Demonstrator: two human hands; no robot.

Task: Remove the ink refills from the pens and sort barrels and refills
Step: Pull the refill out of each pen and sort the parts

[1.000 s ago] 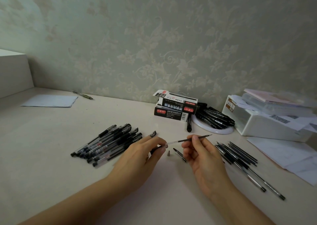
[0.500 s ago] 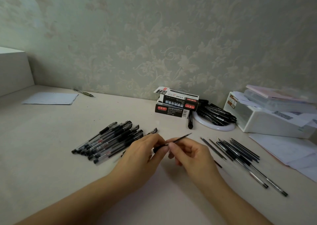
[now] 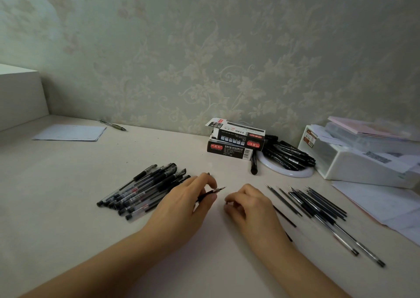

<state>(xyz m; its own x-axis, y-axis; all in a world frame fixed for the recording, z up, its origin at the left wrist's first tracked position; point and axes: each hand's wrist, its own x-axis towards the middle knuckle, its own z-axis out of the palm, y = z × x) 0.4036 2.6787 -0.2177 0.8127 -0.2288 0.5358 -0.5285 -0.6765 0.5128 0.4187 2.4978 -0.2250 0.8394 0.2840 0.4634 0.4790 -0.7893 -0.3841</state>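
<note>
My left hand (image 3: 186, 204) pinches a black pen barrel (image 3: 210, 192) whose thin pointed end aims right. A short gap away, my right hand (image 3: 250, 204) rests on the table with its fingers curled down; what is under the fingertips is hidden. A pile of several capped black pens (image 3: 145, 188) lies left of my left hand. Several thin black refills (image 3: 318, 204) lie in a row right of my right hand. One thin black piece (image 3: 285, 218) sticks out from under my right hand.
Two stacked pen boxes (image 3: 234, 142) stand at the back centre, with a white ring plate (image 3: 293, 175) heaped with black pens beside them. A white container (image 3: 354, 163) and loose papers (image 3: 381, 204) fill the right side. A sheet (image 3: 70, 132) and a lone pen (image 3: 112, 125) lie far left.
My right hand pulled the refill out of the barrel, let go of the pen and dropped to the table with curled fingers. My left hand kept the barrel.
</note>
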